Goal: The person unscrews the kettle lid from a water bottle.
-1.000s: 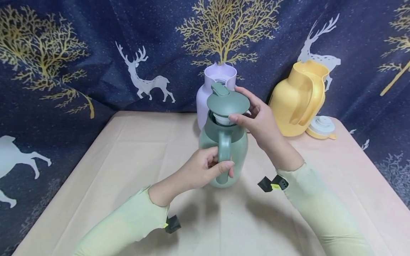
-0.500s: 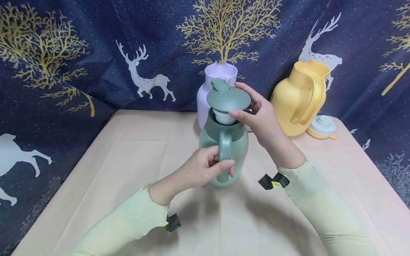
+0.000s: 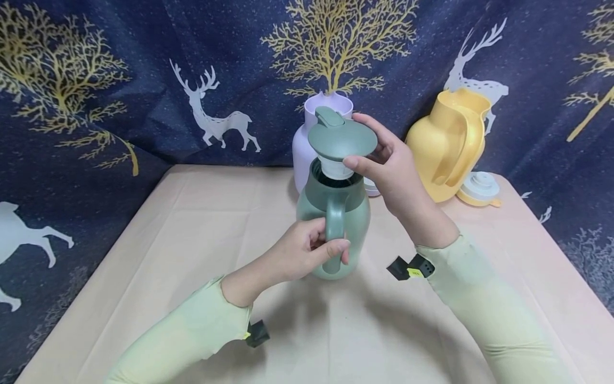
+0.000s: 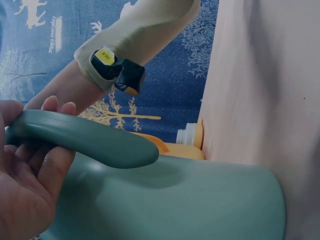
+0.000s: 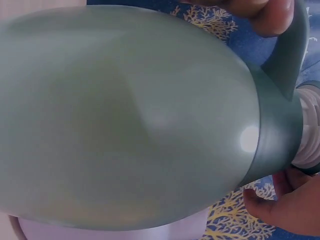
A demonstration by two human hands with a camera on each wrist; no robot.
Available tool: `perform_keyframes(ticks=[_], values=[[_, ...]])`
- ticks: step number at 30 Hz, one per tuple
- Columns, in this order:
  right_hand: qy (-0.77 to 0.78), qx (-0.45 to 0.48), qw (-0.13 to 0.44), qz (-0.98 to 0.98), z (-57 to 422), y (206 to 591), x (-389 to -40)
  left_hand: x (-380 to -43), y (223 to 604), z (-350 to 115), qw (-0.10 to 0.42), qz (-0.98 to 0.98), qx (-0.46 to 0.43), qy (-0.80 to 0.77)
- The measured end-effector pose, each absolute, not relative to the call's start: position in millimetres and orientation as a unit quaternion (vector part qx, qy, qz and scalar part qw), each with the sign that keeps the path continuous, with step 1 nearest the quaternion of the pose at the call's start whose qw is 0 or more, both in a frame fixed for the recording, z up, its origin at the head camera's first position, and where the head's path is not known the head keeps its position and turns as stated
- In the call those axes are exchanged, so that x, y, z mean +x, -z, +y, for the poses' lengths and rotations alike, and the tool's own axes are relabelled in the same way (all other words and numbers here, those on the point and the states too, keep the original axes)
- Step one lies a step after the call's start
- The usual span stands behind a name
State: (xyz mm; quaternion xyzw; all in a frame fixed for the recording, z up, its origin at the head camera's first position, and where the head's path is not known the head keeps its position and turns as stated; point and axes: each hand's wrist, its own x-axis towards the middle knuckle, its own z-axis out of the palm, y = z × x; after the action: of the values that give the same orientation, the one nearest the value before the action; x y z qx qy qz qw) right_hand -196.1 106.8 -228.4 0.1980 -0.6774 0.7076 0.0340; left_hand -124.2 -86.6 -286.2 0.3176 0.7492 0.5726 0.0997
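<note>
A green thermos jug (image 3: 357, 221) stands upright on the table in the head view. My left hand (image 3: 302, 248) grips its handle (image 4: 90, 137), fingers curled round it. Over the jug's mouth, my right hand (image 3: 395, 173) pinches the dark green lid (image 3: 342, 140) by its rim, thumb towards me. The lid's white stopper (image 3: 337, 169) is lifted mostly clear of the neck, its lower end at the opening. In the right wrist view the threaded stopper (image 5: 311, 127) shows beside the neck, with part of my right hand (image 5: 295, 207) below it.
Behind the green jug stands a lidless purple jug (image 3: 302, 154), with a small pale lid (image 3: 371, 188) mostly hidden by my right hand. A lidless yellow jug (image 3: 446, 154) is at the back right, its lid (image 3: 479, 189) lying upside down beside it. A patterned dark blue cloth (image 3: 230, 32) hangs behind.
My right hand has raised the green lid slightly, so more of the white stopper and the jug's dark opening show. My left hand stays on the handle.
</note>
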Motion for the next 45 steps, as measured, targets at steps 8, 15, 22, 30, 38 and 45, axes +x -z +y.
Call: perform_keyframes(ticks=[8, 15, 22, 30, 38, 45], values=[[-0.720, 0.216, 0.042, -0.658, 111, 220, -189, -124, 286, -86, 0.099, 0.751, 0.315, -0.571], [-0.741, 0.229, 0.047, -0.629, 120, 219, -182, -124, 285, -86, 0.097, 0.753, 0.313, -0.570], [-0.759, 0.217, 0.082, -0.608, 139, 225, -176, -124, 285, -86, 0.093, 0.752, 0.315, -0.571], [-0.756, 0.190, 0.102, -0.618, 168, 238, -173, -124, 286, -86, 0.095, 0.751, 0.313, -0.574], [-0.733, 0.180, 0.082, -0.651, 200, 268, -169, -123, 287, -87, 0.093, 0.746, 0.315, -0.579], [-0.725, 0.195, 0.073, -0.657, 224, 292, -166, -123, 286, -87, 0.093, 0.748, 0.315, -0.577]])
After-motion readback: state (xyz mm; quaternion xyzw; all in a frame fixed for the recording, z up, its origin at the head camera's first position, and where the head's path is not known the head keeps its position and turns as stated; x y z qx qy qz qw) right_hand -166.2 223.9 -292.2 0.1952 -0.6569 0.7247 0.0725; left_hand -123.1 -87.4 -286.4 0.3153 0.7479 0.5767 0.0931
